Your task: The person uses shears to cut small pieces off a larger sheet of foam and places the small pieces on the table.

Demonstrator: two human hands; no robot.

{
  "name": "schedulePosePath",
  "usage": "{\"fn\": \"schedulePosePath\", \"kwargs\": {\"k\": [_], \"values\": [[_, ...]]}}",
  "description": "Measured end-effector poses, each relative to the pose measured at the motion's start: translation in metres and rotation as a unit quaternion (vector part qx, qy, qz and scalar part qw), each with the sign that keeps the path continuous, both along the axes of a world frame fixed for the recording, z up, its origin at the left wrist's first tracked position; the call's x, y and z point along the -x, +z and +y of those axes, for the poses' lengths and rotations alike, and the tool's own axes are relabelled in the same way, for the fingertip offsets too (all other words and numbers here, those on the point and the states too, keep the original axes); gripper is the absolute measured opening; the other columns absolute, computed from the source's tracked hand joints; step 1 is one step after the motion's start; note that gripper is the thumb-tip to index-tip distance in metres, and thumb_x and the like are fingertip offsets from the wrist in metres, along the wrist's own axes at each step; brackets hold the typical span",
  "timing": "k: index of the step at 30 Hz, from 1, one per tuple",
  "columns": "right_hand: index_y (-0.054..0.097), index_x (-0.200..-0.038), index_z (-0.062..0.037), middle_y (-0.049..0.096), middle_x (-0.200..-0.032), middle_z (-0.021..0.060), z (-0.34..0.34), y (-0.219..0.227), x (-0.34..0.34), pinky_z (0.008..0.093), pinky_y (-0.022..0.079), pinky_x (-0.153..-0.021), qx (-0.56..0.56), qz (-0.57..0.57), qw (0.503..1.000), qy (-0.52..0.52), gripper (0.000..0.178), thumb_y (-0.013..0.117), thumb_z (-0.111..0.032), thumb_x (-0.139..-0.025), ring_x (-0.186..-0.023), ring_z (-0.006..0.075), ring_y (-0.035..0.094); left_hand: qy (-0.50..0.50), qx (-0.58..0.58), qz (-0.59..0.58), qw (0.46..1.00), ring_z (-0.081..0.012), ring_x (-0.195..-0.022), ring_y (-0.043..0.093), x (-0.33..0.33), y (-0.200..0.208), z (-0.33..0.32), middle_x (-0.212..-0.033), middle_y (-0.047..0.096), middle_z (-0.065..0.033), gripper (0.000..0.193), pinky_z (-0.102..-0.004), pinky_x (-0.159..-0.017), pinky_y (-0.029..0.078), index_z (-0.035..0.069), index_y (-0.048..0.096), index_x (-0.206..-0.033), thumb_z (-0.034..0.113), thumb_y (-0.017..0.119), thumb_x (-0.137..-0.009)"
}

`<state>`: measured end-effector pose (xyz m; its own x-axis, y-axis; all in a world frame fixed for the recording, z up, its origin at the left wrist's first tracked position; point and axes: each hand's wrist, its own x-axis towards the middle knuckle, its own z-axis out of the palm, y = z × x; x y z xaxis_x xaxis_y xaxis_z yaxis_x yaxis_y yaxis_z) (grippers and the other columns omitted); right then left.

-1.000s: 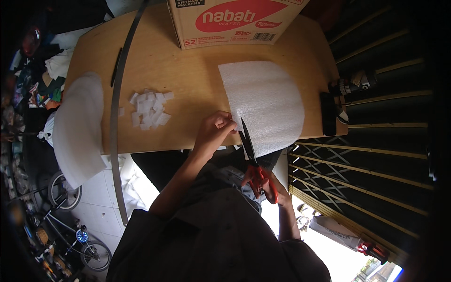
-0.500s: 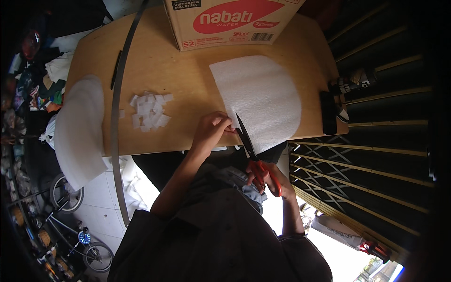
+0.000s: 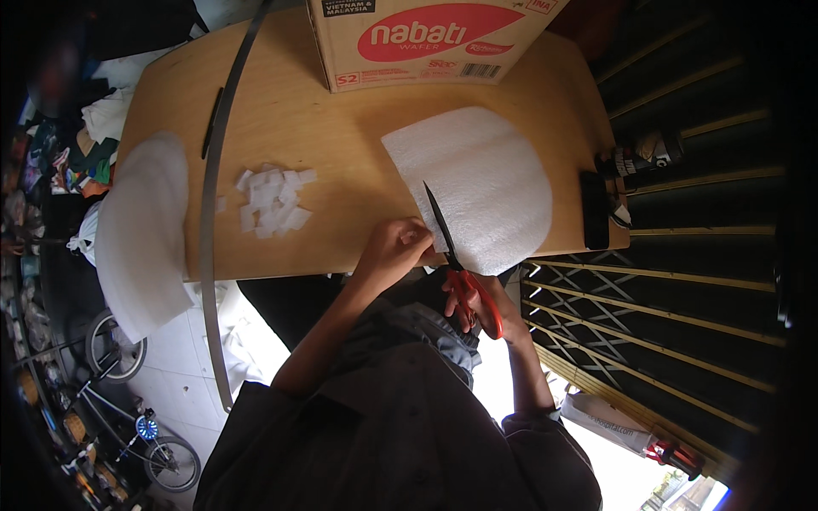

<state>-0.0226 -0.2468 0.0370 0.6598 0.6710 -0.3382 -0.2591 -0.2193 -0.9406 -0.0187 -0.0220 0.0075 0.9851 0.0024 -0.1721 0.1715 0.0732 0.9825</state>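
My right hand (image 3: 477,305) is wrapped round the red handles of a pair of scissors (image 3: 468,294). The dark blades point away from me over the left edge of a white foam sheet (image 3: 486,187), one blade lying across its top. My left hand (image 3: 400,244) pinches the sheet's near left edge, just left of the blades. How far the lower blade reaches under the foam is hidden. To the left lies a loose pile of small white foam pieces (image 3: 274,202) on the wooden table (image 3: 332,153).
A printed cardboard box (image 3: 426,51) stands at the table's far side. Another foam sheet (image 3: 145,230) hangs over the left edge. A dark strap (image 3: 213,187) runs down the left. A black phone-like object (image 3: 595,210) lies at the right edge, beside a folding metal gate (image 3: 665,307).
Both hands have moved slightly toward me, the left also a little right. The scissor blades look more closed than before, and the foam sheet has shifted slightly right.
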Motion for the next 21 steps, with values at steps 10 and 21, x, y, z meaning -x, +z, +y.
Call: {"fn": "schedulePosePath", "kwargs": {"k": [10, 21], "values": [[0.061, -0.103, 0.0055, 0.06, -0.065, 0.0068, 0.009, 0.0, -0.001, 0.0247, 0.048, -0.045, 0.024, -0.012, 1.0, 0.003, 0.055, 0.06, -0.049, -0.096, -0.049, 0.0126, 0.061, 0.12, 0.008, -0.002, 0.993, -0.0119, -0.057, 0.063, -0.009, 0.004, 0.015, -0.075, 0.066, -0.0083, 0.018, -0.0259, -0.048, 0.051, -0.004, 0.061, -0.093, 0.014, 0.063, -0.097], [0.065, -0.092, 0.0045, 0.057, -0.059, 0.0044, 0.008, 0.003, 0.003, 0.0248, 0.042, -0.039, 0.099, -0.009, 0.994, -0.034, 0.033, 0.064, -0.028, -0.097, -0.043, 0.0102, 0.055, 0.051, -0.039, 0.03, 0.997, -0.0106, -0.052, 0.06, -0.018, 0.004, 0.024, -0.075, 0.067, -0.0062, 0.018, -0.0233, -0.045, 0.042, -0.002, 0.063, -0.097, 0.015, 0.062, -0.098]]}}
